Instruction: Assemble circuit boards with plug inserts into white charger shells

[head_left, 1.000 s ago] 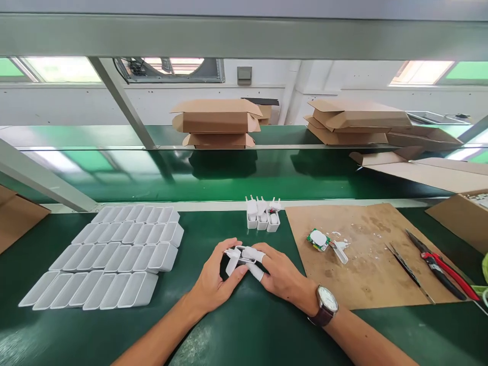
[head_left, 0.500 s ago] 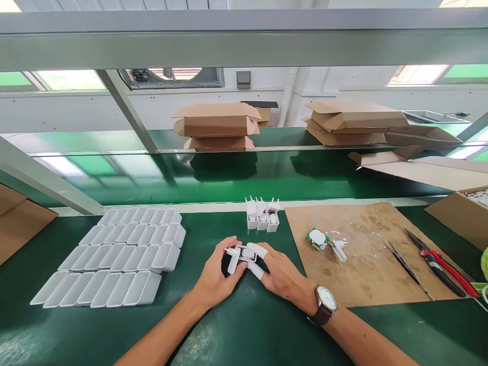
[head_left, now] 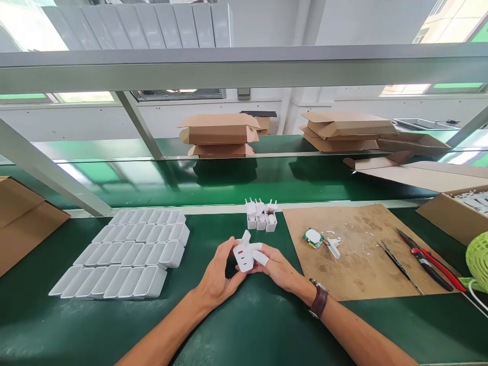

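Note:
Between my two hands is a white plug adapter [head_left: 244,257], its slotted face turned up toward me and a white flap sticking up at its top. My left hand [head_left: 220,272] grips its left side with fingers and thumb. White covers sit on fingertips of my right hand [head_left: 281,268], which holds the adapter from the right. Just beyond stand several white adapter housings [head_left: 261,219] with prongs pointing up. To the right, a green circuit board [head_left: 314,237] is wired to a small white piece [head_left: 333,248] on a brown sheet.
Rows of open white housings [head_left: 147,282] cover the left of the green table [head_left: 224,325]. On the brown sheet [head_left: 348,274] lie tweezers [head_left: 398,265] and red-black pliers [head_left: 430,262]. Cardboard boxes [head_left: 219,134] rest behind; an open carton [head_left: 450,216] and a green coil [head_left: 478,259] are at right.
The adapter has been turned in my hands: its open inside faced up before, and now its slotted outer face does. My head view has tilted up slightly.

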{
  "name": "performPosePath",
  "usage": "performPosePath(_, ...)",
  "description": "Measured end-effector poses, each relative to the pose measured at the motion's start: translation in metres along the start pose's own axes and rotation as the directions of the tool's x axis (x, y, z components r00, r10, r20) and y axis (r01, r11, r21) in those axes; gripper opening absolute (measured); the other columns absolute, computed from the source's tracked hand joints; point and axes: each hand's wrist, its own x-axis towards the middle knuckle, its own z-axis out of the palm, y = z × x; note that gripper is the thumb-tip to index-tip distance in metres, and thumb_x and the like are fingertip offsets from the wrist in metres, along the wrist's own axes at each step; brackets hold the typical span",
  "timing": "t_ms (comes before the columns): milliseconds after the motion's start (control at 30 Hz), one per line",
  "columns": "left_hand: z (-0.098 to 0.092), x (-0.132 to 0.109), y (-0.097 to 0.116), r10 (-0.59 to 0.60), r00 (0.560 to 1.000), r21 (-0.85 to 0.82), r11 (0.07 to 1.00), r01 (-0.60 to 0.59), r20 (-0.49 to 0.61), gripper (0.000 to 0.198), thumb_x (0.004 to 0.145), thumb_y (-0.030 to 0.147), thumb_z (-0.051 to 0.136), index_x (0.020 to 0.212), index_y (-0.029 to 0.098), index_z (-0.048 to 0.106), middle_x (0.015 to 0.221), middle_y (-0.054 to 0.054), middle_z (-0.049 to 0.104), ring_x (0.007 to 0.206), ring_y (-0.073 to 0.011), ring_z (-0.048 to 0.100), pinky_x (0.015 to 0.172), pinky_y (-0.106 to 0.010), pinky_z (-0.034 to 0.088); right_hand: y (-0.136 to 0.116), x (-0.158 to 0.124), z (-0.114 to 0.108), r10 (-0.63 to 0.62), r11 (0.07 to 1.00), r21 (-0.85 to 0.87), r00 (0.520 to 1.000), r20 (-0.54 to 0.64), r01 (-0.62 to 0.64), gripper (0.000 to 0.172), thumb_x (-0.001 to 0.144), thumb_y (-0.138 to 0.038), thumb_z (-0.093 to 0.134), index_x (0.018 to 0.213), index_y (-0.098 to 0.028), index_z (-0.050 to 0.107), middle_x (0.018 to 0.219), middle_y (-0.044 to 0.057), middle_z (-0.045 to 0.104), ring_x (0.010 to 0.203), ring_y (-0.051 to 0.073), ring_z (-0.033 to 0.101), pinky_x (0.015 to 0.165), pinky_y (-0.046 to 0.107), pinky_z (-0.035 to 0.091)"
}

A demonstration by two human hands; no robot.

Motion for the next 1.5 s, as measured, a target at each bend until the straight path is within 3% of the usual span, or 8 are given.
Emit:
performPosePath(367,-0.002,0.005,0.003,0.043,0.999,0.000,0.999,-0.043,0.015,0.074,0.096,0.025,0.060,0.157,0.027,0.018,0.130,-0.014,0.063,0.112,-0.0250,0.067,0.095,-0.042,0.058,0.006,0.001,-0.001,0.053,0.997,0.053,0.999,-0.003,-0.053,0.049,0.092,-0.063,0.063,0.115,-0.020,0.068,0.104,0.009,0.074,0.097,0.028,0.074,0.094,0.051,0.060)
performPosePath(567,-0.007,0.008,0.000,-0.111,0.993,0.109,0.987,0.115,-0.042,0.075,0.089,0.027,0.066,0.153,0.025,0.027,0.124,-0.013,0.062,0.116,-0.0296,0.061,0.100,-0.050,0.052,0.001,-0.002,0.005,-0.216,0.957,-0.218,0.971,-0.099,0.191,0.036,0.101,-0.053,0.053,0.124,-0.029,0.065,0.122,0.006,0.070,0.107,0.024,0.070,0.095,0.044,0.061)
performPosePath(700,-0.007,0.007,-0.012,-0.370,0.928,0.090,0.924,0.371,-0.035,0.068,0.086,0.036,0.068,0.147,0.023,0.039,0.114,-0.009,0.063,0.107,-0.0271,0.062,0.096,-0.048,0.053,-0.008,-0.004,-0.005,-0.463,0.825,-0.465,0.856,-0.231,0.321,0.029,0.105,-0.039,0.046,0.124,-0.027,0.064,0.116,0.007,0.069,0.106,0.023,0.068,0.101,0.044,0.057)
performPosePath(833,-0.005,0.019,-0.034,-0.511,0.856,-0.052,0.860,0.508,-0.083,0.065,0.084,0.045,0.069,0.139,0.022,0.043,0.116,-0.008,0.064,0.096,-0.0225,0.065,0.094,-0.046,0.055,-0.004,0.003,-0.030,-0.586,0.711,-0.674,0.700,-0.409,0.201,0.034,0.099,-0.029,0.048,0.132,-0.026,0.055,0.130,0.010,0.060,0.116,0.025,0.061,0.100,0.046,0.056)
performPosePath(1067,0.016,0.070,-0.063,-0.601,0.799,-0.170,0.786,0.594,0.017,0.071,0.078,0.043,0.072,0.137,0.017,0.044,0.129,-0.016,0.065,0.098,-0.0233,0.068,0.098,-0.050,0.055,0.027,0.025,-0.061,-0.523,0.711,-0.696,0.740,-0.422,0.105,0.040,0.088,-0.027,0.051,0.127,-0.020,0.052,0.121,0.014,0.066,0.114,0.031,0.065,0.099,0.056,0.056)
performPosePath(1233,0.027,0.070,-0.052,-0.567,0.820,-0.196,0.798,0.570,0.076,0.070,0.084,0.036,0.068,0.145,0.018,0.038,0.140,-0.019,0.060,0.109,-0.0244,0.069,0.097,-0.048,0.058,0.026,0.020,-0.059,-0.536,0.690,-0.712,0.751,-0.386,0.127,0.044,0.089,-0.027,0.050,0.133,-0.020,0.049,0.129,0.016,0.063,0.122,0.033,0.062,0.105,0.060,0.052)
performPosePath(1400,-0.029,0.044,-0.028,-0.379,0.925,0.182,0.910,0.371,0.006,0.055,0.090,0.035,0.065,0.141,0.024,0.048,0.143,-0.013,0.056,0.130,-0.0295,0.058,0.108,-0.054,0.050,0.007,0.008,-0.045,-0.642,0.574,-0.809,0.684,-0.347,0.128,0.050,0.094,-0.026,0.049,0.143,-0.022,0.040,0.139,0.016,0.053,0.134,0.033,0.051,0.113,0.060,0.044)
performPosePath(1500,-0.085,0.025,-0.023,-0.152,0.983,0.545,0.818,0.183,-0.102,0.031,0.094,0.040,0.062,0.119,0.022,0.063,0.139,-0.014,0.057,0.133,-0.0329,0.053,0.110,-0.056,0.047,-0.005,0.001,-0.035,-0.664,0.514,-0.849,0.683,-0.303,0.124,0.049,0.098,-0.025,0.046,0.146,-0.021,0.038,0.143,0.016,0.050,0.137,0.032,0.048,0.114,0.058,0.044)
